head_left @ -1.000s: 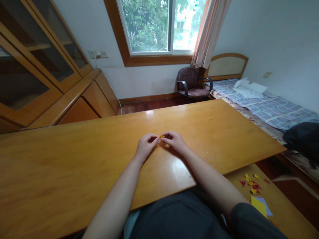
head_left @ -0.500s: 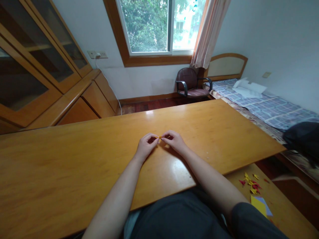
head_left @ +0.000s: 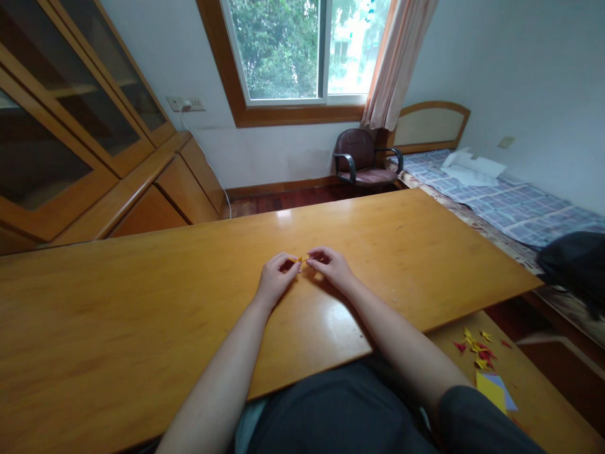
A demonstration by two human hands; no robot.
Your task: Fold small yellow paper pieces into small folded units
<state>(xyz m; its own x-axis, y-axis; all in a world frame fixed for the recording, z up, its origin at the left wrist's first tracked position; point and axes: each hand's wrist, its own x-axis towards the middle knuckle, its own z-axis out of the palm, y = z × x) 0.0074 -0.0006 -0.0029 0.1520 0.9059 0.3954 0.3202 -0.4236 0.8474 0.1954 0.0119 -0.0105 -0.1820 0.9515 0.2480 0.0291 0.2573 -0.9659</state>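
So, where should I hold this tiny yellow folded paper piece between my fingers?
Probably by its two ends. The tiny yellow folded paper piece is a thin sliver lying crosswise, so a fingertip grip from each side suits it: left hand from the left, right hand from the right, as both pinch it now.

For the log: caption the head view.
Left hand and right hand pinch a small yellow paper piece at a wooden desk.

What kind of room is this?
Probably a bedroom doubling as a study: bed with blue checked cover on the right, glass-fronted wooden cabinets on the left, long glossy wooden desk where the left hand and right hand pinch a small yellow paper piece.
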